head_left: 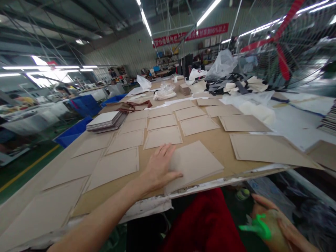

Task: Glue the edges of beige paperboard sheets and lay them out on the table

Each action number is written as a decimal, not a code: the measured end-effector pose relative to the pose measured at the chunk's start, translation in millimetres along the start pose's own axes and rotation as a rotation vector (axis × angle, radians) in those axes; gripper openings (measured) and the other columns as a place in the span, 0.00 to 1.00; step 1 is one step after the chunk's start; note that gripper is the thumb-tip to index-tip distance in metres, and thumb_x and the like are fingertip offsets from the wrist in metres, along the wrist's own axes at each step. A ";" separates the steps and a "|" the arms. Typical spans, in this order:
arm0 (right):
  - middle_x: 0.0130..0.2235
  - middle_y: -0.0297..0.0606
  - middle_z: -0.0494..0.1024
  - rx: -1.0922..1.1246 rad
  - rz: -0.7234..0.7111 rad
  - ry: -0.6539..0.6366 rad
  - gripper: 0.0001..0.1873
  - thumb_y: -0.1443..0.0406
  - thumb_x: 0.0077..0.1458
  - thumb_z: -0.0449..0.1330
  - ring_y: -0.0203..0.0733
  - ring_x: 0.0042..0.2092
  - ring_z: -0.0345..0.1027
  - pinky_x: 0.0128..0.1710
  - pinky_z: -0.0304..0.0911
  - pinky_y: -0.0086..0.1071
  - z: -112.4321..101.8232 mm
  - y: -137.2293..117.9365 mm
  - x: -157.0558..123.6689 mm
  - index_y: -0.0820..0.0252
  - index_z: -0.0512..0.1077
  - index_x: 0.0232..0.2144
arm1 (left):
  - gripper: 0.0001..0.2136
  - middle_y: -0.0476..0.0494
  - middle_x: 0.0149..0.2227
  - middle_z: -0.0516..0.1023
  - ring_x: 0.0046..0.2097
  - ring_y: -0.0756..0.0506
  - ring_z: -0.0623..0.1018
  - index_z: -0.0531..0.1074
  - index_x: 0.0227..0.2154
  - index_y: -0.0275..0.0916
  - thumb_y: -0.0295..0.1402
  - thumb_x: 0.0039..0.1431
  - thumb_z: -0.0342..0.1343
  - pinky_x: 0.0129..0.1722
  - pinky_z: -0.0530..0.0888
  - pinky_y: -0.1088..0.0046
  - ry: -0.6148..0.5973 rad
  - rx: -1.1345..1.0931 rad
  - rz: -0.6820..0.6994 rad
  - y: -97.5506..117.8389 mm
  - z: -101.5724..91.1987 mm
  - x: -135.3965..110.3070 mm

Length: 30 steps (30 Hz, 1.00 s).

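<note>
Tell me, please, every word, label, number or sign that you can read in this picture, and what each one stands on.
"95%以上": right end of the red banner on the far wall.
Rest of the banner: more characters, too blurred to quote surely.
Cards on the table: small marks near some edges, too small to tell whether they are text.

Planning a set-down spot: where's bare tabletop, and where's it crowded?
Bare tabletop shows between the panels under the left hand and the large panel to their right. Another patch lies between the left forearm and the panels at its left. Crowded: the panel rows beyond the hand, and farther right, dark scraps and a plastic bag.
</note>
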State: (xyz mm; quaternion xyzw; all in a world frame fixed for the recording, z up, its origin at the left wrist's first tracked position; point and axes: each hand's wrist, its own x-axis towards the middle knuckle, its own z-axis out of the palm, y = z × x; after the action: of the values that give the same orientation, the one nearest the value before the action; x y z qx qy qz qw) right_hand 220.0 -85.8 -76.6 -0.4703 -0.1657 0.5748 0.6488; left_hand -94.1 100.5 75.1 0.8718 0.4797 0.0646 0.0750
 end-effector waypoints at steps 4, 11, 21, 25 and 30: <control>0.41 0.40 0.80 0.018 0.047 -0.168 0.38 0.55 0.47 0.67 0.47 0.36 0.74 0.32 0.69 0.33 59.2 -47.2 10.7 0.51 0.64 0.60 | 0.29 0.31 0.63 0.63 0.64 0.36 0.61 0.59 0.61 0.33 0.41 0.59 0.54 0.64 0.59 0.51 0.184 -0.034 -0.037 -11.6 16.3 -54.4; 0.53 0.42 0.76 -0.357 0.069 -0.223 0.44 0.54 0.49 0.69 0.50 0.51 0.70 0.51 0.64 0.40 108.9 -62.5 27.9 0.58 0.58 0.64 | 0.25 0.33 0.59 0.69 0.61 0.35 0.68 0.65 0.57 0.33 0.42 0.60 0.52 0.61 0.65 0.51 0.243 -0.095 -0.164 -20.9 51.6 -86.1; 0.51 0.42 0.77 -0.570 -0.027 -0.279 0.42 0.50 0.49 0.67 0.55 0.52 0.69 0.53 0.63 0.43 114.3 -67.8 21.6 0.57 0.61 0.63 | 0.22 0.36 0.59 0.70 0.61 0.36 0.67 0.67 0.56 0.36 0.38 0.60 0.53 0.60 0.62 0.47 0.258 -0.237 -0.159 -16.8 51.2 -80.3; 0.48 0.44 0.79 -0.269 0.062 -0.256 0.34 0.56 0.50 0.66 0.51 0.43 0.74 0.43 0.69 0.38 120.6 -74.9 11.4 0.57 0.67 0.58 | 0.21 0.39 0.59 0.71 0.60 0.38 0.67 0.69 0.54 0.39 0.37 0.58 0.54 0.62 0.61 0.51 0.325 -0.499 -0.233 -17.8 51.1 -82.9; 0.48 0.47 0.78 -0.189 0.139 -0.193 0.34 0.55 0.45 0.69 0.55 0.44 0.74 0.37 0.71 0.34 99.3 -62.6 6.0 0.56 0.71 0.55 | 0.21 0.42 0.54 0.75 0.48 0.44 0.77 0.70 0.51 0.40 0.36 0.54 0.61 0.49 0.74 0.66 0.453 -1.232 -0.487 2.3 39.3 -95.7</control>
State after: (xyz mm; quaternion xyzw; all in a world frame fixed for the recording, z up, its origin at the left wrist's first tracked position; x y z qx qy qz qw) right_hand 183.6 -32.2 21.5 -0.4822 -0.2475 0.6428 0.5413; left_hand -135.8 15.6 33.1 0.5031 0.5413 0.4864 0.4661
